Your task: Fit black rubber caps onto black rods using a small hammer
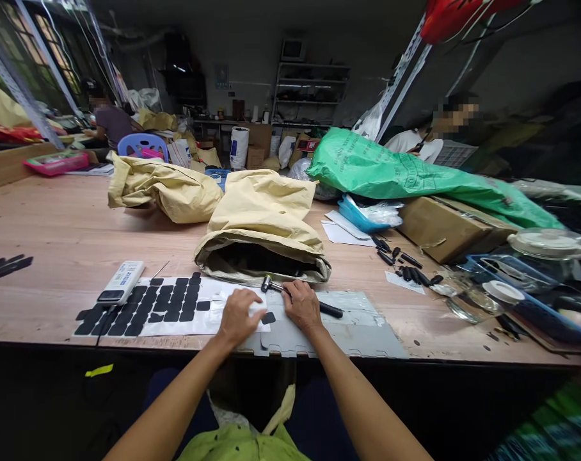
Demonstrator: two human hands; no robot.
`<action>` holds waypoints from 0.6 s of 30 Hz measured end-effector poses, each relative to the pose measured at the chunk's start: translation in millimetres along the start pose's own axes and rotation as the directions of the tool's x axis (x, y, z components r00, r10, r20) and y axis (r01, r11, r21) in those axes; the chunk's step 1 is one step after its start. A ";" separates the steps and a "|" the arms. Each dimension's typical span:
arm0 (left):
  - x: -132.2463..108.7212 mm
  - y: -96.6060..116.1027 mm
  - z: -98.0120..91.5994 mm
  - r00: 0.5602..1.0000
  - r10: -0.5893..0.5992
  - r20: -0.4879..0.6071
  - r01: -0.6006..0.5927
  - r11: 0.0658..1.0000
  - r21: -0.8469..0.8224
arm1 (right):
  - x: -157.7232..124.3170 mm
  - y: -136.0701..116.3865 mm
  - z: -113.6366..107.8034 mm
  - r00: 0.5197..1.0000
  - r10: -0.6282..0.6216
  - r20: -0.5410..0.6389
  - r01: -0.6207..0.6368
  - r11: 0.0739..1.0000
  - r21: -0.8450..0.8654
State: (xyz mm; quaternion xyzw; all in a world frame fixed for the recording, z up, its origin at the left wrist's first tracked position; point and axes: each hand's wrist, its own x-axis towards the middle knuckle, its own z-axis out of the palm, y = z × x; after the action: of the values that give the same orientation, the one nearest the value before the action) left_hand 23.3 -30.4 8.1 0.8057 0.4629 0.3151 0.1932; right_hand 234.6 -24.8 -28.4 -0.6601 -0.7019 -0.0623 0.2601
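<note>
My right hand [302,305] is closed around the shaft of a small hammer, its metal head [267,283] pointing left and its black handle [331,310] sticking out to the right. Both are low over a grey board [338,336]. My left hand [241,314] is over a white sheet [214,291], fingers bent, with a gap between thumb and forefinger and nothing visible in it. Just right of that thumb lies a small black rounded piece [269,317]. Rows of similar black pieces [163,301] cover the sheet's left part.
Beyond my hands a yellow sack [266,205] lies with its dark mouth facing me. A white device [122,282] with a cable sits at left. On the right are black parts [410,275], a cardboard box [444,227], a green sack [381,166] and jars. Two people sit further back.
</note>
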 end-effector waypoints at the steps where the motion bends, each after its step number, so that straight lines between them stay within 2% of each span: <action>1: 16.9 -6.8 -0.7 0.995 -0.080 -0.057 0.082 0.996 0.029 | 0.1 -0.1 -0.3 1.000 0.002 0.004 -0.002 1.000 0.001; 4: 64.8 -27.2 -4.1 0.936 -0.313 -0.162 0.336 0.931 0.144 | 0.5 0.1 -0.9 1.000 0.003 0.012 -0.003 1.000 0.010; 6: 90.0 -36.5 -7.0 0.880 -0.440 -0.180 0.471 0.854 0.220 | 0.7 0.3 -0.9 1.000 0.002 0.011 -0.002 1.000 0.020; 9: 114.7 -42.7 -8.7 0.787 -0.607 -0.110 0.607 0.732 0.308 | 1.0 0.6 -0.8 1.000 -0.001 0.007 0.001 1.000 0.030; 11: 123.6 -44.1 -7.5 0.742 -0.667 -0.061 0.644 0.686 0.339 | 1.2 0.5 -0.8 1.000 0.001 0.008 -0.002 1.000 0.028; 16: 125.9 -46.0 -5.8 0.717 -0.695 -0.049 0.669 0.667 0.328 | 1.5 0.7 -0.3 1.000 0.005 0.005 -0.005 0.999 0.033; 18: 118.1 -46.3 -9.4 0.738 -0.672 -0.063 0.654 0.689 0.311 | 1.6 0.7 -0.2 1.000 0.004 0.002 -0.004 0.999 0.040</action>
State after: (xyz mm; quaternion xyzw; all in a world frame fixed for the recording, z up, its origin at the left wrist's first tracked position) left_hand 32.0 95.3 25.8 0.6125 0.7605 0.1238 0.1766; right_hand 235.3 -23.4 -27.7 -0.6561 -0.7020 -0.0473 0.2728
